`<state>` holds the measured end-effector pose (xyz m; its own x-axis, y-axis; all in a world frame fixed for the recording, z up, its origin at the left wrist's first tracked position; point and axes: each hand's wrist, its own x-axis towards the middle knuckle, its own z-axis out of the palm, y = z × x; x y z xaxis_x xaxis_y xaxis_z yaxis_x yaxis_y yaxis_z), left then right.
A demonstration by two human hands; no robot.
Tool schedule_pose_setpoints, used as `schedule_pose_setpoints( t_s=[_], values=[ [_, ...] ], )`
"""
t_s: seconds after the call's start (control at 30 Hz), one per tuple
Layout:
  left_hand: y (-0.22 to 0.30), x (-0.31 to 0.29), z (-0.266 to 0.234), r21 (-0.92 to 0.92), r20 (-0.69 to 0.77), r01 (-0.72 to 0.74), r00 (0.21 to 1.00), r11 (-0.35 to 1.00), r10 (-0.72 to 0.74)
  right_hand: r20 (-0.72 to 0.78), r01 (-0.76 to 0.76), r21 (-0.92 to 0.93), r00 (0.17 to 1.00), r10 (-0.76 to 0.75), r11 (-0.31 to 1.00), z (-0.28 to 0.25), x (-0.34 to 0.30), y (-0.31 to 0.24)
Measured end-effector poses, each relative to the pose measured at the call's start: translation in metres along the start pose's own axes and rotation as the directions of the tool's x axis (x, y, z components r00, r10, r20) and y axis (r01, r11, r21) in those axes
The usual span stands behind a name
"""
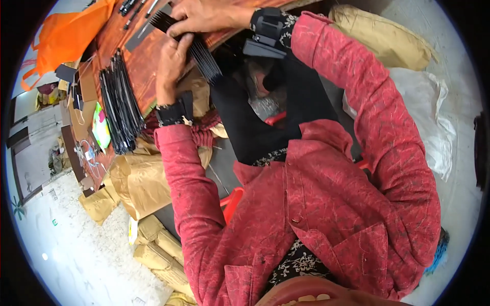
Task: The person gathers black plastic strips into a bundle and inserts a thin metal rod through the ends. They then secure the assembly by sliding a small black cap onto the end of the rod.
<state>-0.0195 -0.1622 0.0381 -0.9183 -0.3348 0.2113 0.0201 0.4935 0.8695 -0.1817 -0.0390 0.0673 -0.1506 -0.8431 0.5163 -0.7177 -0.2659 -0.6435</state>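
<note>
A row of thin, black, stick-like strips [204, 57] lies side by side, slanting from the table's edge down to my black-trousered knee. My left hand [173, 57] grips its side near the middle, with thumb and fingers closed on it. Over the upper part bends my right hand [198, 16], its fingers pressed onto the strips. Just what these strips are, I cannot tell. To the left of my left hand, a thick pile of long black strips [120, 102] rests on the reddish wooden table [145, 76].
Several slim black pieces [137, 11] lie at the table's far end. An orange bag [71, 38] and an open cardboard box [88, 84] are at the left. Brown packages [138, 183] lie below the table; a tan sack [383, 38] and white plastic bag [421, 112] are at the right.
</note>
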Motion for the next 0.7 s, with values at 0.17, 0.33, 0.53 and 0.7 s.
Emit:
schedule_pose_setpoints(
  t_s=[0.17,0.33,0.53,0.7],
  values=[
    [-0.005,-0.001,-0.010,0.302,0.012,0.210,0.974,0.930,-0.224,-0.057,-0.021,0.105,0.998,0.027,0.994,-0.012,-0.019,-0.031],
    [-0.001,-0.002,0.005,0.308,-0.073,0.197,0.980,0.931,-0.183,-0.134,0.062,0.054,0.990,-0.054,0.997,-0.002,-0.018,-0.010],
    [-0.004,-0.004,0.006,-0.016,-0.115,-0.033,0.993,0.999,0.031,-0.156,0.003,0.485,0.984,0.083,0.875,-0.010,-0.055,-0.020],
    [-0.004,-0.004,0.006,-0.159,-0.085,-0.006,0.996,0.987,-0.008,0.203,-0.129,-0.012,0.971,0.129,0.992,-0.004,-0.123,-0.023]
  ],
)
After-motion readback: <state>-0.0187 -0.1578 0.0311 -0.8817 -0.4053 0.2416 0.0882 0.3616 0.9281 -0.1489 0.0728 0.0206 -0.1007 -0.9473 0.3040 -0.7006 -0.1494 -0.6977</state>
